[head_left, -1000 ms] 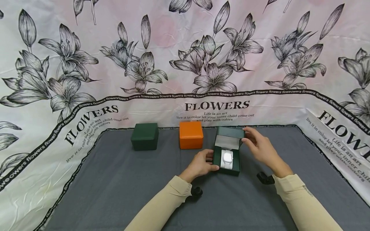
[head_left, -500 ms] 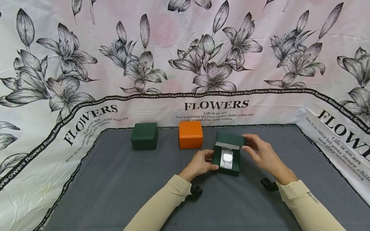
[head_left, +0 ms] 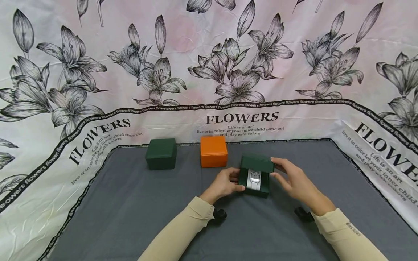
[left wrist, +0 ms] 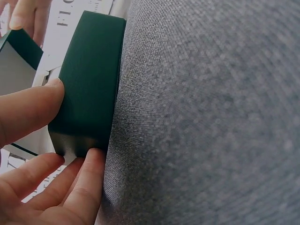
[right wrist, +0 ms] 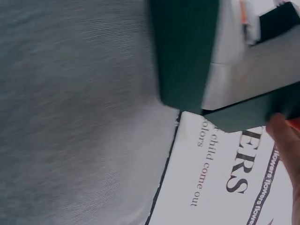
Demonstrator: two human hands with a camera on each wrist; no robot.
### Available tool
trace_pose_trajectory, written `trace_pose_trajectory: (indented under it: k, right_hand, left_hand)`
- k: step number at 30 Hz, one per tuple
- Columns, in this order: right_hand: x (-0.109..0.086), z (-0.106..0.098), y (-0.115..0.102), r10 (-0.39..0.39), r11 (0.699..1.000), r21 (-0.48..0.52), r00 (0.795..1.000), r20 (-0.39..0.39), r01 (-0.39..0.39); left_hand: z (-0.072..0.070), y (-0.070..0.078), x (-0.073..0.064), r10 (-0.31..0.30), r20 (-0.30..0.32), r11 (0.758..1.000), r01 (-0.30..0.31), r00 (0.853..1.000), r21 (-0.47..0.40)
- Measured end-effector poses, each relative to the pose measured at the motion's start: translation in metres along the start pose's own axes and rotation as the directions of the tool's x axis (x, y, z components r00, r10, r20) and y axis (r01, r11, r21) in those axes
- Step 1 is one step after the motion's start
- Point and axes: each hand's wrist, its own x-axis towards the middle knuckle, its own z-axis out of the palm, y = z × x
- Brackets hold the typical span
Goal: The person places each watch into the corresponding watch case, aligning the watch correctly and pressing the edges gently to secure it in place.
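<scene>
A dark green watch box (head_left: 252, 193) sits on the grey cloth with its hinged lid (head_left: 258, 164) tilted partway down. Inside it lies a white watch (head_left: 255, 177), its upper end under the lid. My left hand (head_left: 223, 184) grips the base at its left side, the thumb near the front corner. In the left wrist view, fingertips (left wrist: 95, 157) and thumb bracket the green side wall (left wrist: 91, 75). At the right edge of the lid, my right hand (head_left: 296, 181) holds on with thumb and fingers; in the right wrist view a finger (right wrist: 282, 136) touches the lid's outside.
A closed orange box (head_left: 213, 152) stands just left of the watch box, toward the back. Farther left is a closed green box (head_left: 161, 154). Behind the grey tablecloth (head_left: 130, 203) rises a white floral backdrop (head_left: 183, 123). Dark wrist cameras hang below both sleeves.
My right hand has brought the lid forward and down from nearly upright, covering its pale lining and the watch's upper part. The left hand keeps its grip; the base stays put.
</scene>
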Motion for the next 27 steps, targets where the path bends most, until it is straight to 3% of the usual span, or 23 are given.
trace_pose_trajectory:
  k: [11,27]
  right_hand:
    - [-0.014,0.003,-0.004,-0.063,0.995,-0.08,0.998,0.001,0.062]
    - [-0.022,0.014,-0.018,-0.072,0.99,-0.12,0.997,0.037,0.075]
  left_hand:
    - [0.001,-0.001,0.001,-0.01,0.015,1.0,0.01,1.0,0.006]
    - [-0.001,0.002,-0.001,-0.012,0.019,0.999,0.011,1.0,0.046]
